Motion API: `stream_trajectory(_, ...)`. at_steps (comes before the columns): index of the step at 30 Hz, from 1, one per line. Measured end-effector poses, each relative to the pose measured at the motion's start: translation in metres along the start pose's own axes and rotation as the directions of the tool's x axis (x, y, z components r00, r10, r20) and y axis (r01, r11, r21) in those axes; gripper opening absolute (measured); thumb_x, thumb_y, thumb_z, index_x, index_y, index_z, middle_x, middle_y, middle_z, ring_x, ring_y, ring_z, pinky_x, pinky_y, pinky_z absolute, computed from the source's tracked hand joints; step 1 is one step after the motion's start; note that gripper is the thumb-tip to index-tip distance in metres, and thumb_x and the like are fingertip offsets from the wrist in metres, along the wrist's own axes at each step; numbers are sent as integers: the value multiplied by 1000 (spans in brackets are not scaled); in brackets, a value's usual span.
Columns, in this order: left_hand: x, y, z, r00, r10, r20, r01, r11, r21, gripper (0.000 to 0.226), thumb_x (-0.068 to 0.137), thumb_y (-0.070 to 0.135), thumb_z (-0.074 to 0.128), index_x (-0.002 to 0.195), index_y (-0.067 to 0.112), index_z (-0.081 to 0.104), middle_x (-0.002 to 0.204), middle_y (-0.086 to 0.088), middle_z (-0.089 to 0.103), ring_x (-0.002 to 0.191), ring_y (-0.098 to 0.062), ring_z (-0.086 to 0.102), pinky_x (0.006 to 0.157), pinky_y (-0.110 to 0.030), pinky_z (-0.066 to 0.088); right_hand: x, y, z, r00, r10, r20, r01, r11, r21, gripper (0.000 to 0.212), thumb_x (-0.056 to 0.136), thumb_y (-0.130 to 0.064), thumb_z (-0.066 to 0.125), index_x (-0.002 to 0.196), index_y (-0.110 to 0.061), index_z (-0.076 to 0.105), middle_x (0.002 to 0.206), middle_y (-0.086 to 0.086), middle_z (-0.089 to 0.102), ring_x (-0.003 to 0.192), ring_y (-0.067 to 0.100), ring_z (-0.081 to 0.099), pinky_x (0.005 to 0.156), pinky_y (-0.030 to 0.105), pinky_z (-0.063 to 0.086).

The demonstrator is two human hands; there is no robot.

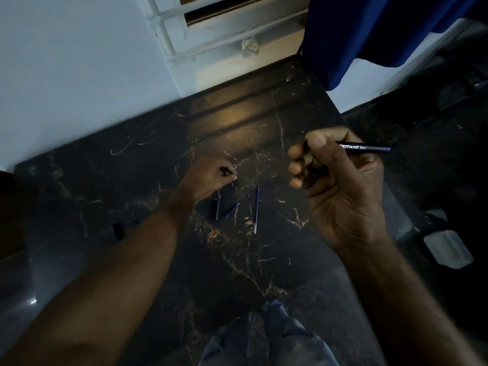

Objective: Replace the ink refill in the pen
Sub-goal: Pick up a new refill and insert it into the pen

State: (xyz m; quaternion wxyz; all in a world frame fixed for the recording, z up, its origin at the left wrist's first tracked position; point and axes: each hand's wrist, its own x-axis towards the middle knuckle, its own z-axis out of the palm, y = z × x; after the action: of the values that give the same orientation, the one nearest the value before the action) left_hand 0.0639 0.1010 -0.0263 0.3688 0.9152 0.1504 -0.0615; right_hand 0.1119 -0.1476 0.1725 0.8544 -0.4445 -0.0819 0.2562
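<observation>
We see dim, grainy frame; warm glare patch on bench [237,122]; edges blurred, wide-angle bowed.

A home interior is suggested: a polished black marble slab [264,122] veined in gold is set against a pale painted wall [79,62], below a white-framed window [224,27] hung with a blue curtain [369,35].

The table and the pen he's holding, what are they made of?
The table looks like polished black marble or stone: glossy, with gold-white veins and a window reflection. The pen in the right hand looks like smooth black plastic with printed white lettering, though I can't be certain.
</observation>
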Motion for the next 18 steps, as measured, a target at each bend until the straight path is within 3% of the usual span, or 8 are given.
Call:
stream_trajectory(5,-2,-4,8,1000,2,-11,-1,998,56,12,84,26,87,93,22,80,85,8,71,71,-8,64,70,-36,58,1,5,0,1000,14,-15,-14,1000,-1,4,93,-5,63,89,-4,62,81,13,72,64,19,67,54,27,53)
stream_trajectory(18,-9,-9,15,996,36,-82,-31,997,69,23,81,27,89,101,24,77,91,12,65,78,-8,63,73,-29,56,7,13,8,1000,30,0,-30,1000,-4,11,89,-9,66,91,-1,59,80,11,73,64,18,67,54,27,54)
